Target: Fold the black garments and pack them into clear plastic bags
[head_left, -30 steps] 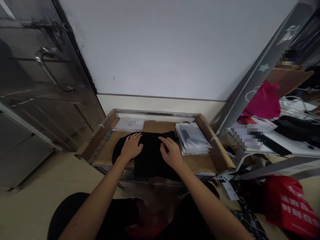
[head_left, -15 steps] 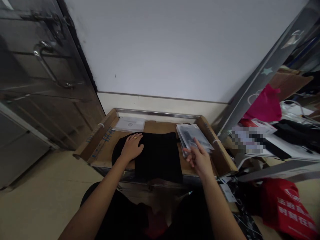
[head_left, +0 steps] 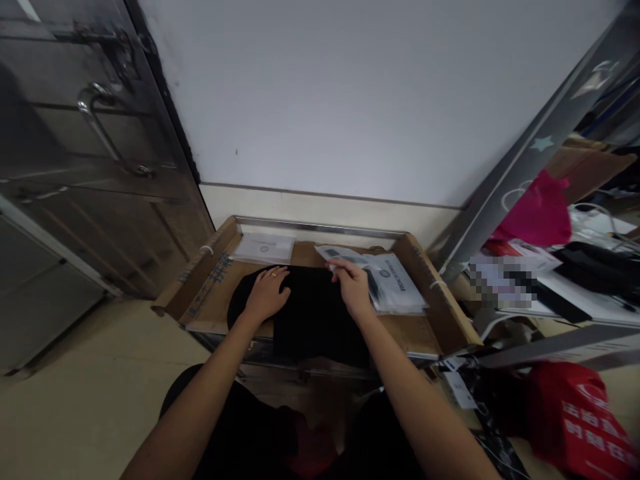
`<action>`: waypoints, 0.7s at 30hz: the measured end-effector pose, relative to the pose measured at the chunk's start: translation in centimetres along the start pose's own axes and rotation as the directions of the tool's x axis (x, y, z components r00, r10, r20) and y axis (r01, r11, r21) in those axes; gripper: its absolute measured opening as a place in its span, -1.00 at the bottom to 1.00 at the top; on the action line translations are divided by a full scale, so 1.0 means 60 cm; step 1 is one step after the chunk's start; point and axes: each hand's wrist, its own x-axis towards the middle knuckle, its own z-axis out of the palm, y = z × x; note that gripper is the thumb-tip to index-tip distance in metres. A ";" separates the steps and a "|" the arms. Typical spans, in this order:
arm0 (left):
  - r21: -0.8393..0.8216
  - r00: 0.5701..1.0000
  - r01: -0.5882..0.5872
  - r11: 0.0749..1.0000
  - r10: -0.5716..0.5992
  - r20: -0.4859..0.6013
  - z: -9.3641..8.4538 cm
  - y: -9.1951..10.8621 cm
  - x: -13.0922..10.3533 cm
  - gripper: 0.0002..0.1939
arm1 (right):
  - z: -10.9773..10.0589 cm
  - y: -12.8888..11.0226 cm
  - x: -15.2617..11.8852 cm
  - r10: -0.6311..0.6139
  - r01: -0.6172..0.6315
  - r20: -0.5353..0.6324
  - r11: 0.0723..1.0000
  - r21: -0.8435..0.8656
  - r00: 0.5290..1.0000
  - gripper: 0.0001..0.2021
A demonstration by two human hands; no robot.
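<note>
My left hand [head_left: 268, 293] lies flat with its fingers outstretched on a folded piece of black cloth [head_left: 320, 313], which has a rounded left end. My right hand [head_left: 353, 285] is closed in a pinch on the edge of a clear plastic bag [head_left: 333, 253], pulled leftward over the cloth's upper right corner. Part of that bag is hidden behind the hand. Under and beside it lies a stack of printed plastic bags [head_left: 400, 287]. Another flat whitish bag [head_left: 265, 248] rests behind my left hand.
A cardboard-lined tray [head_left: 175, 300] with raised sides bears all of this, against a white wall. A metal door [head_left: 55, 167] stands on the left. To the right are a cluttered white table [head_left: 570, 287] and a red bag [head_left: 580, 420].
My right hand has moved left from the bag stack, with the edge of a plastic bag now pinched in it. The left hand stays on the black cloth. The view has shifted slightly.
</note>
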 end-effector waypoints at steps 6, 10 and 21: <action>0.040 0.995 -0.042 0.998 0.045 -0.090 -0.003 0.005 -0.001 -0.59 | 0.019 0.067 0.015 0.251 -0.260 0.089 0.960 0.107 0.964 -0.67; 0.080 0.957 -0.229 0.970 0.240 -0.161 -0.021 0.034 0.034 -0.75 | 0.016 0.073 0.014 0.289 -0.299 0.079 0.928 0.223 0.954 -0.66; 0.068 0.823 -0.557 0.828 0.561 -0.088 0.048 0.093 0.114 -0.77 | 0.009 0.056 0.017 0.369 -0.358 0.054 0.839 0.410 0.928 -0.58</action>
